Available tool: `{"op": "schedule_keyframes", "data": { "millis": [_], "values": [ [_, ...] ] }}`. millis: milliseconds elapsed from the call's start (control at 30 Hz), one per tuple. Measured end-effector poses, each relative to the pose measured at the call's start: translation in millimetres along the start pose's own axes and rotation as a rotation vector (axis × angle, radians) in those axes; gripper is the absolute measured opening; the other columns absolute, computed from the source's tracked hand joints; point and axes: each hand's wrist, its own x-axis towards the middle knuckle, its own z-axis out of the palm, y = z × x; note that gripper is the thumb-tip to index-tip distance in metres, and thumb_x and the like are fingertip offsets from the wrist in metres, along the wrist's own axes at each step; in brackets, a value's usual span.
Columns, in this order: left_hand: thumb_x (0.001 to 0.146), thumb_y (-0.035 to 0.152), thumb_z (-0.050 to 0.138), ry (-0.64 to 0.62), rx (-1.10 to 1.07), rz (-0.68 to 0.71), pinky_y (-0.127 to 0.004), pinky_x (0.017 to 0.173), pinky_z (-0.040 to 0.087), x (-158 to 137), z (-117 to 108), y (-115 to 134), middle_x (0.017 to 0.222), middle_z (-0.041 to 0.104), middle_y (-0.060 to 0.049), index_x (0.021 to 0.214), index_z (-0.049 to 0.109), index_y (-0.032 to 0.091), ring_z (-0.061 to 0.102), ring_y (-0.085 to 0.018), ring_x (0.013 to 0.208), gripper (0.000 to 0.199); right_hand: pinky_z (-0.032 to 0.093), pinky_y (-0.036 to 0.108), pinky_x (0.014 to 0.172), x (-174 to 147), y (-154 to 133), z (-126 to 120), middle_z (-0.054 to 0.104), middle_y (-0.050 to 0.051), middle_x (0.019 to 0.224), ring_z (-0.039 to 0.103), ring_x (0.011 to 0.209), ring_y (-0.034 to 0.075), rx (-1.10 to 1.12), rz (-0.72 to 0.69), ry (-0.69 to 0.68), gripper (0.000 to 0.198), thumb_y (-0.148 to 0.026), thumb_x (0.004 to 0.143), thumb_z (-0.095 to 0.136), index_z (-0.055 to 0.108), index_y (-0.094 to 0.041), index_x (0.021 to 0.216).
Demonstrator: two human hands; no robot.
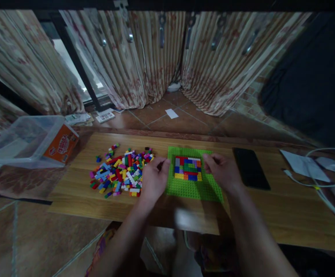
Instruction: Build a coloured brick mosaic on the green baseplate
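A green studded baseplate (194, 192) lies on the wooden table, bearing a rectangular build of coloured toy bricks (188, 168) in red, blue, yellow, white and green. My left hand (155, 179) hovers at the plate's left edge, beside a loose pile of toy bricks (121, 171). Its thumb and fingers are closed together; anything between them is too small to make out. Over the plate's right edge, my right hand (221, 170) is also closed in a pinch, fingertips pointing toward the build. Whatever it may hold cannot be made out.
On the wooden table (83, 196), a black phone (250, 168) lies right of the plate. Further right are white cables (308, 184) and a paper sheet (304, 164). A clear plastic bin (25, 144) with an orange label stands beyond the table's left end. Curtains (132, 65) hang behind.
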Motion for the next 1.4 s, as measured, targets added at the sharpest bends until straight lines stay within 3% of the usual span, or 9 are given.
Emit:
{"op": "schedule_keyframes", "data": {
  "millis": [200, 333, 500, 733, 1033, 1400],
  "values": [
    [0.083, 0.031, 0.061, 0.374, -0.259, -0.064, -0.02, 0.055, 0.036, 20.8, -49.6, -10.4, 0.059, 0.054, 0.003, 0.066, 0.063, 0.016, 0.046, -0.008, 0.056, 0.023, 0.046, 0.028, 0.059, -17.8, -11.9, 32.7, 0.066, 0.002, 0.066, 0.061, 0.061, 0.018, -0.017, -0.099, -0.119, 0.034, -0.052, 0.087, 0.058, 0.065, -0.02, 0.076],
    [0.077, 0.034, 0.065, 0.469, -0.57, -0.174, -0.019, 0.049, 0.032, 29.5, -70.6, -16.1, 0.058, 0.054, 0.004, 0.073, 0.066, 0.014, 0.042, -0.006, 0.049, 0.021, 0.047, 0.03, 0.068, -33.9, -24.3, 58.5, 0.071, 0.003, 0.079, 0.064, 0.072, 0.019, -0.07, -0.249, -0.286, 0.022, -0.039, 0.09, 0.056, 0.068, -0.021, 0.085],
    [0.071, 0.031, 0.07, 0.446, -0.795, -0.29, -0.017, 0.049, 0.035, 26.0, -80.0, -15.1, 0.062, 0.057, 0.003, 0.076, 0.067, 0.013, 0.046, -0.004, 0.05, 0.019, 0.047, 0.031, 0.079, -46.7, -36.0, 85.3, 0.072, 0.003, 0.094, 0.066, 0.086, 0.019, -0.191, -0.381, -0.397, 0.015, -0.026, 0.091, 0.053, 0.069, -0.023, 0.091],
    [0.071, 0.031, 0.072, 0.414, -0.838, -0.274, -0.017, 0.048, 0.036, 21.9, -89.7, -17.0, 0.062, 0.059, 0.003, 0.075, 0.068, 0.013, 0.047, -0.004, 0.049, 0.019, 0.049, 0.031, 0.081, -50.7, -40.1, 108.3, 0.068, 0.005, 0.102, 0.066, 0.088, 0.018, -0.251, -0.468, -0.424, 0.018, -0.019, 0.09, 0.057, 0.07, -0.021, 0.101],
    [0.068, 0.028, 0.075, 0.401, -0.829, -0.293, -0.018, 0.047, 0.035, 20.0, -102.1, -19.5, 0.062, 0.059, 0.003, 0.075, 0.068, 0.013, 0.046, -0.004, 0.047, 0.017, 0.046, 0.031, 0.073, -49.7, -35.6, 110.7, 0.073, 0.003, 0.088, 0.067, 0.081, 0.02, -0.516, -0.319, -0.451, 0.01, -0.016, 0.082, 0.067, 0.069, -0.022, 0.09],
    [0.061, 0.029, 0.08, 0.383, -0.786, -0.331, -0.017, 0.05, 0.039, 21.9, -95.1, -12.4, 0.061, 0.058, 0.003, 0.073, 0.067, 0.013, 0.049, -0.004, 0.051, 0.023, 0.048, 0.03, 0.075, -48.2, -35.3, 98.1, 0.073, 0.004, 0.092, 0.066, 0.083, 0.018, -0.355, -0.378, -0.376, 0.017, -0.016, 0.088, 0.057, 0.07, -0.02, 0.1]
  ]
}}
